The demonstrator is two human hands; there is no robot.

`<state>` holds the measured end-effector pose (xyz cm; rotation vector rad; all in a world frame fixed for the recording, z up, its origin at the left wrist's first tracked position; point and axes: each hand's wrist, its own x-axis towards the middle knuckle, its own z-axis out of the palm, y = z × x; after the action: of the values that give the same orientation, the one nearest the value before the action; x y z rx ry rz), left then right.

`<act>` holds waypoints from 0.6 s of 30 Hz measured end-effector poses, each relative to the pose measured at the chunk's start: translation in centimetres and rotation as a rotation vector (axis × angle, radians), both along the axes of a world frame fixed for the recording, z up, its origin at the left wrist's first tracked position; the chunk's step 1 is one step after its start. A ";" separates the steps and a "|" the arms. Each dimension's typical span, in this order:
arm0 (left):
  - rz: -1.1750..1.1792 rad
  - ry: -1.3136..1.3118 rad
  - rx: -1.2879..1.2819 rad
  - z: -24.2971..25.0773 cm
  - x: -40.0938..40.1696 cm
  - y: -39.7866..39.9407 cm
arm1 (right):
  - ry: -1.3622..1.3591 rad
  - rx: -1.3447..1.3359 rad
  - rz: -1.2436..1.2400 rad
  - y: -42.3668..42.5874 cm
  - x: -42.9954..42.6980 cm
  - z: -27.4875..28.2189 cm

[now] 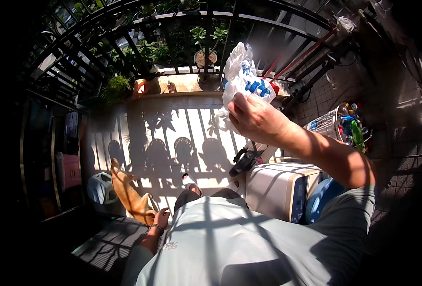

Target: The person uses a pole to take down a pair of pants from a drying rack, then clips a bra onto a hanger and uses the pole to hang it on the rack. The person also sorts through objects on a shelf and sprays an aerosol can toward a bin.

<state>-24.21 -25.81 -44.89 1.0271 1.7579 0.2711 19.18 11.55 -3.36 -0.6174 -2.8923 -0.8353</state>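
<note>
My right hand (pixel 253 114), stretched out in front, grips a crumpled white plastic bag (pixel 234 91) with blue print. The bag bunches up above my fingers and a little hangs below them; what it holds, if anything, is hidden. Behind it stand the dark metal railing (pixel 207 43) and a ledge with plants. My left hand (pixel 162 217) hangs low at my side, a dark band on its wrist, its fingers loosely bent with nothing seen in them. Close by it is a tan dog (pixel 130 193) on the pale floor (pixel 168 150).
A white plastic stool (pixel 101 187) stands left of the dog. At right are a beige boxy appliance (pixel 271 186), a blue basin (pixel 321 196) and a wire basket (pixel 325 123) of bottles. Potted plants (pixel 205 57) line the ledge; a red pole (pixel 296 59) leans there.
</note>
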 end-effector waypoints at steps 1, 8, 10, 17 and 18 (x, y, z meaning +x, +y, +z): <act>-0.029 0.029 -0.031 0.2 -1.2 -0.2 | -0.091 0.102 0.041 0.0 -1.5 0.3; 0.132 0.022 -0.091 1.7 -3.5 -1.4 | -0.103 0.100 0.159 1.9 -10.1 0.1; 0.141 -0.014 -0.026 1.1 -3.9 -2.0 | -0.265 0.048 0.184 2.2 -11.7 0.0; 0.297 -0.144 -0.097 0.4 -3.8 -1.8 | -0.158 -0.144 0.276 4.4 -17.4 -2.1; 0.320 -0.154 -0.082 0.3 -3.9 -2.0 | -0.036 -0.269 0.252 5.3 -17.8 -3.8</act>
<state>-28.08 -27.81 -44.58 0.6458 1.7730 0.4619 1.38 16.88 -7.18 -0.2458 -3.0528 -0.4344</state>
